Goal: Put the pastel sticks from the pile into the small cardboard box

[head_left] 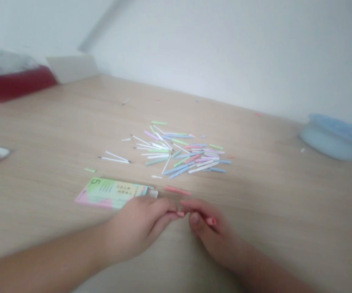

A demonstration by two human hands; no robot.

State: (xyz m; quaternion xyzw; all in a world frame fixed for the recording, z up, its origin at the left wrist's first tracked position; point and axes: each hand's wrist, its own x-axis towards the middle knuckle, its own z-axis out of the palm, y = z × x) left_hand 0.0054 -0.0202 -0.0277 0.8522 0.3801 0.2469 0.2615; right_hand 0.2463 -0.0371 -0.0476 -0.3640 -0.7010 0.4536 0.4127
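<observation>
One pink stick (210, 221), thin, held between both hands. Left fingers (162, 210) curled close together, tips pinching near one end of it; the stick's end shows just past them. Right thumb (195, 219) and index finger (198, 205) pinch narrowly around the other part, with the stick's tip poking out beside the thumb. Middle of the stick is mostly hidden by the fingers and blurred. Fingertips of the two hands nearly touch.

Two hands in view, both the person's own. Left hand (136, 228) comes in from lower left, right hand (209, 234) from lower right, both palm-down to sideways, wrists low, just above the wooden table (270, 211).

Second pink stick (177, 190) lies on the table just ahead of the fingers. Printed pastel card (111, 193) with a "5" sits just left of it, near the left hand. One pile of pastel and white sticks (176, 150) further ahead, several dozen, too many and too blurred for an exact count. One loose green stick (90, 170) left of the pile. Blue round lidded plastic tub (336, 136) at right, red box (14, 83) at far upper left, both well apart from the hands.
</observation>
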